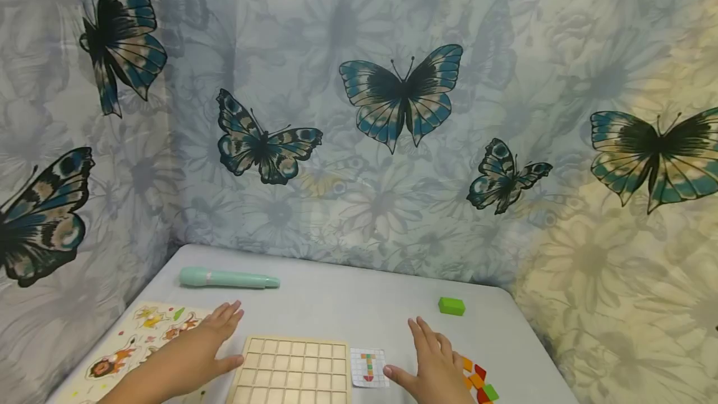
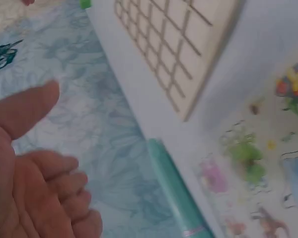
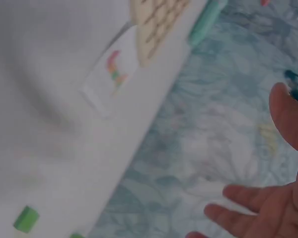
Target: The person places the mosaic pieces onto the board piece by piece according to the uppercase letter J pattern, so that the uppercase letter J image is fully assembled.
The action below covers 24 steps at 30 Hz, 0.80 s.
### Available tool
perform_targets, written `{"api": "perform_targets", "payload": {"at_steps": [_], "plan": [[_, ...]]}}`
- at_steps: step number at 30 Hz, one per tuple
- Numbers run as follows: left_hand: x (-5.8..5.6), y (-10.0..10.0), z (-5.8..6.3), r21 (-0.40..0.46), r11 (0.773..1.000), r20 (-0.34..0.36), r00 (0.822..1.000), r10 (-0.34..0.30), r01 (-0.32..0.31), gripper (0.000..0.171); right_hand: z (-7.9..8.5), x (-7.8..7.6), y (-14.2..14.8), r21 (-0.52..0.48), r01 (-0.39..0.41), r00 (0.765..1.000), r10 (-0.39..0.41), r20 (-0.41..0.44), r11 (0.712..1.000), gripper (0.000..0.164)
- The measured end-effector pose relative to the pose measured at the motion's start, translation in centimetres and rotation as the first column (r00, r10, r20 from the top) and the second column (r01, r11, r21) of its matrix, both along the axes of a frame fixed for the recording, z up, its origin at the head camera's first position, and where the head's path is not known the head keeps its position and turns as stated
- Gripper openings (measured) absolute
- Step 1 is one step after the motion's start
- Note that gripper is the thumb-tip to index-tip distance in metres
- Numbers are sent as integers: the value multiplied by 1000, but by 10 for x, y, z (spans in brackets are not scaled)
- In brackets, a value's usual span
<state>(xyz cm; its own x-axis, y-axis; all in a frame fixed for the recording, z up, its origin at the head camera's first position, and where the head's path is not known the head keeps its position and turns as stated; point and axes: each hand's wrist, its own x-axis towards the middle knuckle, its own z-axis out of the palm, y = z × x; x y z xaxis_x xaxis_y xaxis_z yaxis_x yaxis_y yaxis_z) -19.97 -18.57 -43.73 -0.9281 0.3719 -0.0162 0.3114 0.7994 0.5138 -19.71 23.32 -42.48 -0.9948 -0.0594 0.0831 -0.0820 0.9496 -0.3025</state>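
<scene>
My left hand (image 1: 196,354) hovers between a sheet of animal pictures (image 1: 126,341) and a wooden grid board (image 1: 297,370), its fingers spread and holding nothing. The palm and loosely bent fingers show in the left wrist view. On the other side of the board, my right hand (image 1: 434,363) is raised with fingers apart and nothing in it. A small pattern card (image 1: 369,368) with a coloured figure on a printed grid lies between the board and the right thumb. Partly behind the right hand is a cluster of red, orange and green pieces (image 1: 477,381).
A mint-green pen-shaped object (image 1: 227,278) lies near the table's back left. Toward the back right sits a bright green block (image 1: 451,306). Fabric walls with butterfly prints (image 1: 401,98) rise behind and beside the white table (image 1: 359,298).
</scene>
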Motion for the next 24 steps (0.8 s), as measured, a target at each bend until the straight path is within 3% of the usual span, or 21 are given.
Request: {"api": "perform_targets", "payload": {"at_steps": [3, 8, 12, 16, 19, 24], "plan": [[-6, 0, -16, 2, 997, 101, 992, -72, 72, 92, -12, -17, 0, -28, -68, 996, 69, 56, 997, 86], [-15, 6, -39, -178, 973, 114, 985, -129, 148, 96, -36, -47, -3, -27, -162, 974, 164, 154, 986, 52], [-20, 13, -46, -327, 929, 119, 983, -140, 172, 99, -53, -59, -6, 28, -137, 969, 129, 210, 990, 50], [-21, 16, -50, -395, 900, 121, 982, -147, 184, 99, -63, -60, -7, 99, -85, 971, 61, 232, 991, 53], [-21, 15, -52, -380, 906, 106, 982, -157, 186, 100, -64, -59, -6, 127, -65, 975, 36, 217, 990, 53], [-17, 14, -60, -285, 942, 105, 983, -151, 176, 102, -63, -55, -2, 136, -17, 966, -18, 256, 991, 55]]}}
